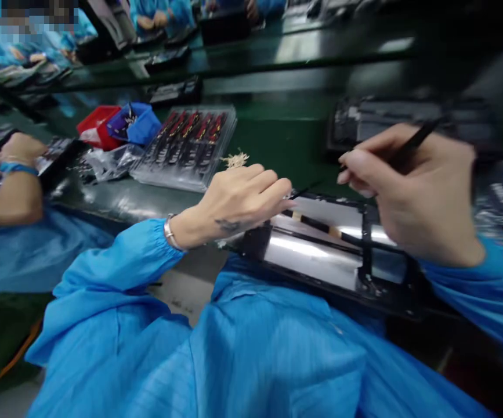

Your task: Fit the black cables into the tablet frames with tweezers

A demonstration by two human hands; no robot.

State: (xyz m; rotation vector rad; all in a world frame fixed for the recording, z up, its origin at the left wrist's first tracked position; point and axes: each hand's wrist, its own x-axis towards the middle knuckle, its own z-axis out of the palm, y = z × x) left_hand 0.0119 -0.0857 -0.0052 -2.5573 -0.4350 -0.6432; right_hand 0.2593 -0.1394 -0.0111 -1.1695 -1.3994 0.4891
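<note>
An opened black device (321, 249) with shiny silver panels lies at the near edge of the green bench, partly over my lap. My left hand (238, 200) rests on its upper left edge, fingertips curled and pressing near a thin dark strip. My right hand (408, 186) hovers over the device's right end and grips a thin black stick tool (412, 142) like a pen, its tip hidden behind my fingers. Both my sleeves are blue.
A clear plastic tray (185, 148) of red-and-black parts lies beyond my left hand, with a red bin (97, 125), a blue bin (140, 122) and plastic bags. Another black device (386, 119) sits far right. A co-worker's arm (11, 186) works at left; more people sit across the bench.
</note>
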